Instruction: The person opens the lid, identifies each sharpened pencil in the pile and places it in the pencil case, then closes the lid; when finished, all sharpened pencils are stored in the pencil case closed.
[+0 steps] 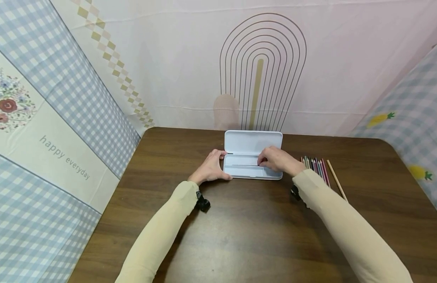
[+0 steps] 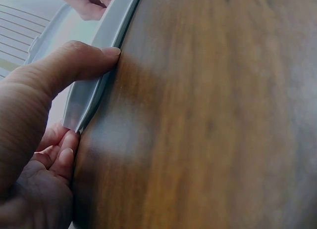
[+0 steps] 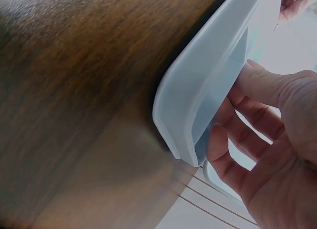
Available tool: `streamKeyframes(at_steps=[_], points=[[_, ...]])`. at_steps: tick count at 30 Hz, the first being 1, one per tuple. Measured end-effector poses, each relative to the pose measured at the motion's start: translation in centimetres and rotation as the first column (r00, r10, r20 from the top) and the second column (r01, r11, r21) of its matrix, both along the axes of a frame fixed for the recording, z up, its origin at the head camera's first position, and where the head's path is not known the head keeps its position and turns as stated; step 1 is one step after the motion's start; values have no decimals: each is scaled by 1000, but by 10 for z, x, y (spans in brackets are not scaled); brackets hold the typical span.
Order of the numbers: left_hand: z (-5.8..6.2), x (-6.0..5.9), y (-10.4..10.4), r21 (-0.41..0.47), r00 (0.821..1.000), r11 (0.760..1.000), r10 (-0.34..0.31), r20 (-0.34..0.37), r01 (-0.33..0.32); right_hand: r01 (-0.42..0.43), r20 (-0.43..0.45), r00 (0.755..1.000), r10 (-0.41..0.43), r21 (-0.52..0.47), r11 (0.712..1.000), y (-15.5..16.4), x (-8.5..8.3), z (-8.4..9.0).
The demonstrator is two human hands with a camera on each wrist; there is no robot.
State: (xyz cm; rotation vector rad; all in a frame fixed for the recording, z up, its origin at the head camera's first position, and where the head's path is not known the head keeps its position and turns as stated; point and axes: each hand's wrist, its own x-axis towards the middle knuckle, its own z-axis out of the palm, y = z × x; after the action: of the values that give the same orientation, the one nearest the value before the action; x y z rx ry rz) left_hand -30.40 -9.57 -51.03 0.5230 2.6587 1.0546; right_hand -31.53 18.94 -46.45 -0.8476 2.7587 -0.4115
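Note:
A white, flat pencil case (image 1: 253, 142) stands with its lid raised at the back of the table; a lengthwise line runs across its shallow inside. My left hand (image 1: 212, 167) holds the left end, thumb on the front edge and fingers round the back corner; the left wrist view shows this thumb (image 2: 94, 61) against the rim. My right hand (image 1: 276, 159) reaches into the right half with bent fingers. In the right wrist view its fingers (image 3: 242, 130) dip inside the wall (image 3: 198, 80); whether they pinch anything is hidden.
Several coloured pencils (image 1: 319, 167) lie side by side right of the case, partly behind the right forearm. A longer light wooden stick (image 1: 336, 179) lies beside them. The brown table (image 1: 239, 236) meets a patterned cloth (image 1: 183, 78) at the back.

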Motion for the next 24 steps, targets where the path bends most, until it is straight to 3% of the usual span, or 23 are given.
streamKeyframes(at_steps=[15,24], points=[[-1,1,1,-2,1000,1000,1,-2,-1,31,-4,1000,-31,-19,999,3,9,0],[-1,0,-1,9,1000,1000,-6,-13,6,152,-105,981,-163,-104,983,3,26,9]])
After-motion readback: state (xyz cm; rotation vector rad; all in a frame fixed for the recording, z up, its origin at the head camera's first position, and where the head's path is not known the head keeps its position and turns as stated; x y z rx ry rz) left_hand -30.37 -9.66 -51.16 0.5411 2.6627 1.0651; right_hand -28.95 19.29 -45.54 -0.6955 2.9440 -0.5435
